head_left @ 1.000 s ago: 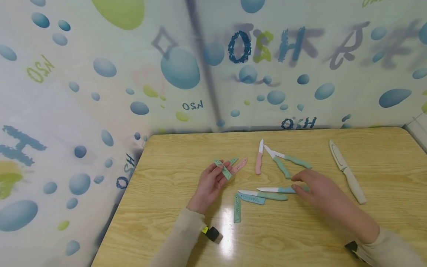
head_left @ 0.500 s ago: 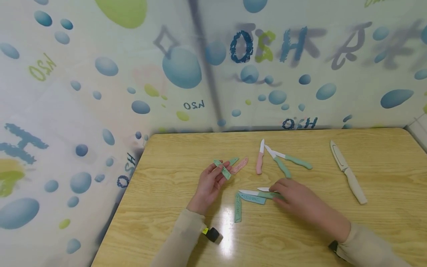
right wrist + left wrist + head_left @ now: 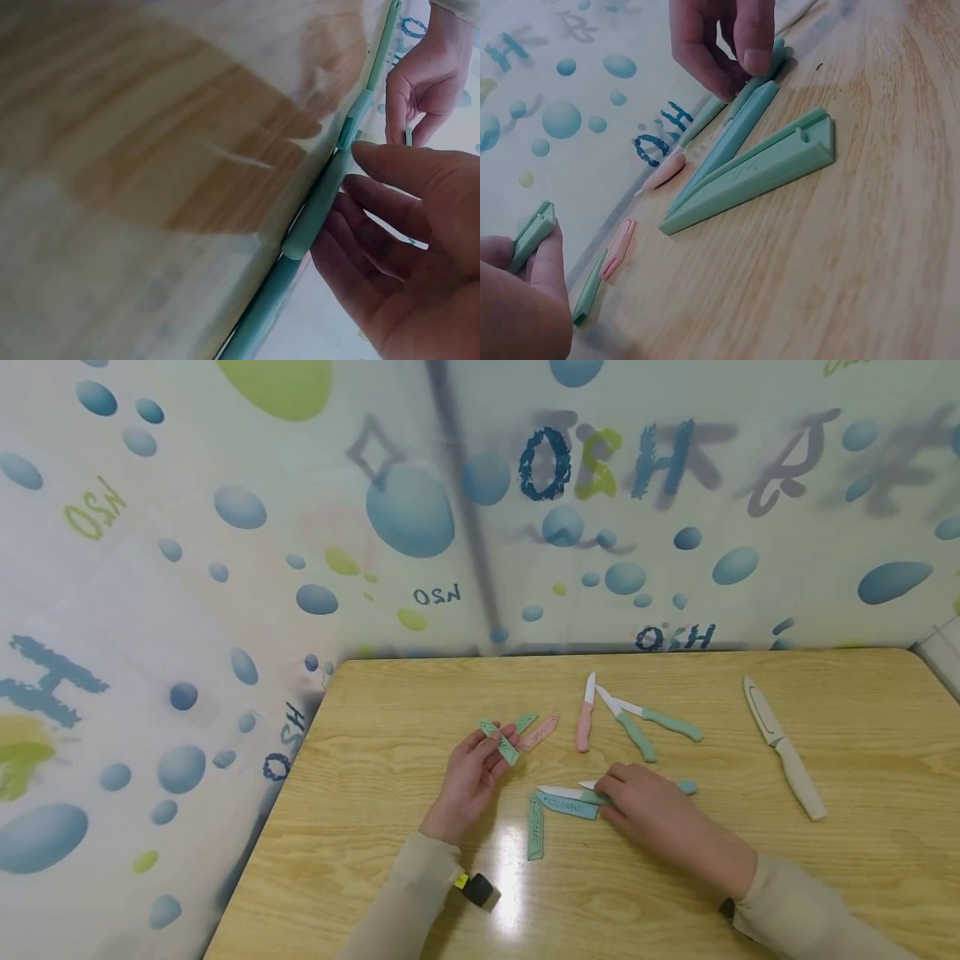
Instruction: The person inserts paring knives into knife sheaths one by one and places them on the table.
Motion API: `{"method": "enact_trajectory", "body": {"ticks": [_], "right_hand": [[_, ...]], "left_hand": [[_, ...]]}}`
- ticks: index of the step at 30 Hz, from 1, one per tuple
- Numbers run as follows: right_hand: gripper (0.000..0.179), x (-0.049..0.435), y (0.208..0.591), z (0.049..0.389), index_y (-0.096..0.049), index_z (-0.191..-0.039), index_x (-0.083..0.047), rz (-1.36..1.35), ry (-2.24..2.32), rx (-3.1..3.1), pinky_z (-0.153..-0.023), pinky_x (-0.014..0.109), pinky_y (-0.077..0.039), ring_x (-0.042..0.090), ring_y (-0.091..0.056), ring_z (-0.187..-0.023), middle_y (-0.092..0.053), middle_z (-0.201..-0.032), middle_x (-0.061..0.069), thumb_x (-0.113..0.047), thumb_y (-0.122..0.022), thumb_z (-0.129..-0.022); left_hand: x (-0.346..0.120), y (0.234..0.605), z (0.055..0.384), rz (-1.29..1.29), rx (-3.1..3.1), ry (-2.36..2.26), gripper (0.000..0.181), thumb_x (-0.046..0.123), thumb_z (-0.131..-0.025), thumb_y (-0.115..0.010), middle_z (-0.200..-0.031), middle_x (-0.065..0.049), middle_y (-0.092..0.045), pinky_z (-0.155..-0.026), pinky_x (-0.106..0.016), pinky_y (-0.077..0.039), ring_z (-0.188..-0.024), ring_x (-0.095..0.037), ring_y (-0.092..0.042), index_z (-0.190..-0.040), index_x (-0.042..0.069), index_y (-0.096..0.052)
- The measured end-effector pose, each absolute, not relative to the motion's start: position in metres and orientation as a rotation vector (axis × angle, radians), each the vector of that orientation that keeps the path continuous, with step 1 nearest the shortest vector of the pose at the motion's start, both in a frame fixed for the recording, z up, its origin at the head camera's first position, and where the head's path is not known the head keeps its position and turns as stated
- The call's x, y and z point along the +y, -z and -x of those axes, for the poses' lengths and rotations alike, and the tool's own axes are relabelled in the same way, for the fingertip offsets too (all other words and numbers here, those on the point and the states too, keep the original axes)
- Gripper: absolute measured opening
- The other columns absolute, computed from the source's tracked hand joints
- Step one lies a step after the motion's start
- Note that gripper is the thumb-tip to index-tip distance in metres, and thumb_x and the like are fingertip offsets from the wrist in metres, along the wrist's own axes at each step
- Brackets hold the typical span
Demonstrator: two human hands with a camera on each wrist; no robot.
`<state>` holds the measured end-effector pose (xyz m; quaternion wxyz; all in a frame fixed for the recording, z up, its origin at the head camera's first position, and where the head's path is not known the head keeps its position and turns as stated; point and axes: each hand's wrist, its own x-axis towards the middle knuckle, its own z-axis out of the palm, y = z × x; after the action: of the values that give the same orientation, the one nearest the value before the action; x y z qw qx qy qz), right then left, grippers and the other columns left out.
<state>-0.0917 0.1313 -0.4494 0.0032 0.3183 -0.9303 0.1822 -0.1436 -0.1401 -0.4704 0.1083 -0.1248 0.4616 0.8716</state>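
My left hand (image 3: 467, 789) holds a small green knife sheath (image 3: 501, 742) between thumb and fingers, raised a little over the table. The fingers of my right hand (image 3: 660, 810) pinch the handle of a green-handled knife, whose white blade (image 3: 561, 793) points left. Beneath that blade lies a blue sheath (image 3: 570, 808). Just behind is a blue-handled knife (image 3: 687, 787), mostly covered by my right hand. A green sheath (image 3: 536, 831) rests in front. In the right wrist view the thumb touches the green handle (image 3: 319, 206) and the other fingertips sit along its side.
Beyond the left hand lie another green sheath (image 3: 528, 722) and a pink sheath (image 3: 542, 732). Farther back are a pink-handled knife (image 3: 583, 727) and two green-handled knives (image 3: 637, 739). A sheathed cream knife (image 3: 787, 760) lies to the right. A patterned wall borders the wooden table (image 3: 337, 860).
My right hand has moved left from the blue-handled knife to the green handle in front of it, and its fingers have come together there. The left hand has kept still with its sheath.
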Motion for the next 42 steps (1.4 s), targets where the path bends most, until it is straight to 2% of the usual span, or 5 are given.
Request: {"method": "enact_trajectory", "body": {"ticks": [5, 14, 24, 29, 42], "right_hand": [[0.013, 0.131, 0.452, 0.092, -0.071, -0.102, -0.010, -1.016, -0.516, -2.872, -0.071, 0.034, -0.056, 0.015, -0.057, -0.083, -0.058, -0.092, -0.004, -0.013, -0.079, -0.092], [0.016, 0.130, 0.453, 0.093, -0.069, -0.098, -0.009, -1.019, -0.471, -2.866, -0.065, 0.030, -0.053, 0.014, -0.054, -0.078, -0.056, -0.088, -0.004, -0.014, -0.082, -0.089], [0.014, 0.128, 0.454, 0.091, -0.070, -0.093, -0.006, -0.955, -0.458, -2.859, -0.061, 0.028, -0.053, 0.013, -0.056, -0.073, -0.059, -0.085, 0.000, -0.009, -0.081, -0.087], [0.018, 0.133, 0.448, 0.091, -0.069, -0.097, -0.005, -0.867, -0.547, -2.879, -0.057, 0.026, -0.051, 0.010, -0.055, -0.071, -0.060, -0.089, 0.000, -0.008, -0.081, -0.084], [0.018, 0.154, 0.427, 0.094, -0.063, -0.109, -0.006, -0.573, -0.856, -3.036, -0.050, 0.024, -0.039, 0.009, -0.045, -0.060, -0.055, -0.076, -0.006, -0.008, -0.066, -0.092]], "left_hand": [[-0.140, 0.471, 0.143, 0.359, 1.355, -2.561, 0.040, 0.003, -0.109, -0.049, -0.115, -0.009, -0.074, -0.094, -0.027, -0.059, -0.111, -0.020, -0.071, -0.146, -0.010, -0.039], [-0.139, 0.470, 0.143, 0.355, 1.375, -2.554, 0.040, 0.004, -0.109, -0.049, -0.117, -0.009, -0.073, -0.093, -0.026, -0.059, -0.110, -0.019, -0.072, -0.146, -0.011, -0.039], [-0.140, 0.469, 0.141, 0.375, 1.379, -2.548, 0.041, 0.004, -0.110, -0.048, -0.130, -0.019, -0.067, -0.098, -0.028, -0.057, -0.112, -0.020, -0.071, -0.147, -0.010, -0.039], [-0.140, 0.468, 0.141, 0.398, 1.345, -2.553, 0.041, 0.004, -0.110, -0.048, -0.145, -0.027, -0.055, -0.099, -0.028, -0.057, -0.109, -0.017, -0.071, -0.148, -0.009, -0.038], [-0.137, 0.467, 0.140, 0.374, 1.342, -2.541, 0.042, 0.005, -0.110, -0.049, -0.140, -0.023, -0.060, -0.095, -0.026, -0.058, -0.114, -0.019, -0.070, -0.148, -0.008, -0.038]]}}
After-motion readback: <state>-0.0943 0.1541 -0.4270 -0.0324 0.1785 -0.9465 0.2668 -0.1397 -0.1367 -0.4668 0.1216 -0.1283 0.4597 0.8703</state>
